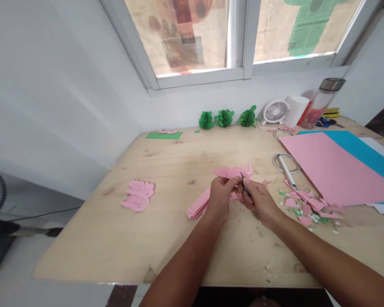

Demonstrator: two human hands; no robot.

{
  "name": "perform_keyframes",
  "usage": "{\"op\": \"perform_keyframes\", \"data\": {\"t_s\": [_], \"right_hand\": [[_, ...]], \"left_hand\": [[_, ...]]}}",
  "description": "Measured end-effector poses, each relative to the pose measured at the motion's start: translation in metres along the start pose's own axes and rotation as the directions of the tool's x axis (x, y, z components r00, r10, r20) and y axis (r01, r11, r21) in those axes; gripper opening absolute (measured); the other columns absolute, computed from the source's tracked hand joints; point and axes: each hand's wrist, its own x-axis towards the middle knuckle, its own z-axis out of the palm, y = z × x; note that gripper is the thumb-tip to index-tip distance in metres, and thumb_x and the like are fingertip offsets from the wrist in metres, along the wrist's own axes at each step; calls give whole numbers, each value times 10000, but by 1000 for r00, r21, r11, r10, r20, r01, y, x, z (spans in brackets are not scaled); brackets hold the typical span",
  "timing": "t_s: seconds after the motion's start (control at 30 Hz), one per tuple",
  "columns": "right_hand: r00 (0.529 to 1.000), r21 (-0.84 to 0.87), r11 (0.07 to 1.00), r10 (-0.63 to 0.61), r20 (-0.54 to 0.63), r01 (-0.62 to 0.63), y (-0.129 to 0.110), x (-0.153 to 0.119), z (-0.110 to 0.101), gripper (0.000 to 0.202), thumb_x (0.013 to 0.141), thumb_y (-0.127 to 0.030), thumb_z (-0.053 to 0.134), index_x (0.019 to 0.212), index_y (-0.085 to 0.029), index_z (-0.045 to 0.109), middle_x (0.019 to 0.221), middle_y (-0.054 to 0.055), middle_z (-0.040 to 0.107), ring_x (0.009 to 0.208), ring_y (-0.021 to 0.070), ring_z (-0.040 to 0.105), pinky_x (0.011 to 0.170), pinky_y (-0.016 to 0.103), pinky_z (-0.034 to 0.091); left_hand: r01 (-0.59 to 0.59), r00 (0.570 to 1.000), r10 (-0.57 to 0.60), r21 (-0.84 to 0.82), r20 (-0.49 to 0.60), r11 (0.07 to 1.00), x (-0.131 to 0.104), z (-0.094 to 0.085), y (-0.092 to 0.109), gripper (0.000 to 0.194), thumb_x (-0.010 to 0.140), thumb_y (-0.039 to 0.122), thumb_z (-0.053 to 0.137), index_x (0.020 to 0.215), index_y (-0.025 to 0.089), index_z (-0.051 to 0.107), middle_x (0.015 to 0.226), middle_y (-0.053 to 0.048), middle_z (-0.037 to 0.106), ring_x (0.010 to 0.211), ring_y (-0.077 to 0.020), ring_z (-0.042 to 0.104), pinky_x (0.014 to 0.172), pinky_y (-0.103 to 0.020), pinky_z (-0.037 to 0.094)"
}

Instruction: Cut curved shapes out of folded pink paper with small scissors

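My left hand (pixel 223 194) pinches a piece of pink paper (pixel 232 172) with wavy cut edges, above the middle of the table. Closed around a small pair of scissors (pixel 247 192), my right hand (pixel 259 198) brings the dark blades against that paper. Most of the scissors' handle is hidden by the fingers. Under and beside my left hand lies a stack of folded pink paper strips (pixel 199 204). To the left rests a pile of cut scalloped pink shapes (pixel 138 195).
Pink, green and white scraps (pixel 310 207) lie right of my hands, near a white pen (pixel 287 170) and large pink sheets (pixel 342 168). Along the wall stand green paper figures (pixel 224 118), a small white fan (pixel 275 111) and a glass bottle (pixel 321 104). A green strip (pixel 164 135) lies far left.
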Motion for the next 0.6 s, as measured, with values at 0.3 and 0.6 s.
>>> {"op": "perform_keyframes", "data": {"t_s": [0.3, 0.6], "right_hand": [[1000, 4, 1000, 9, -13, -9, -4, -1, 3, 380, 776, -501, 514, 605, -164, 477, 370, -97, 279, 321, 36, 189, 341, 192, 100], [1000, 14, 1000, 10, -7, -10, -3, -1, 2, 372, 787, -489, 505, 615, -159, 490, 367, -98, 284, 321, 36, 187, 345, 195, 95]], "left_hand": [[-8, 1000, 8, 1, -5, 1000, 1, -1, -2, 240, 685, 289, 617, 519, 129, 553, 488, 11, 487, 502, -90, 440, 586, -253, 360], [-12, 1000, 12, 5, -16, 1000, 0, 0, 0, 229, 666, 293, 626, 523, 124, 565, 485, 10, 484, 491, -88, 435, 576, -250, 367]]}}
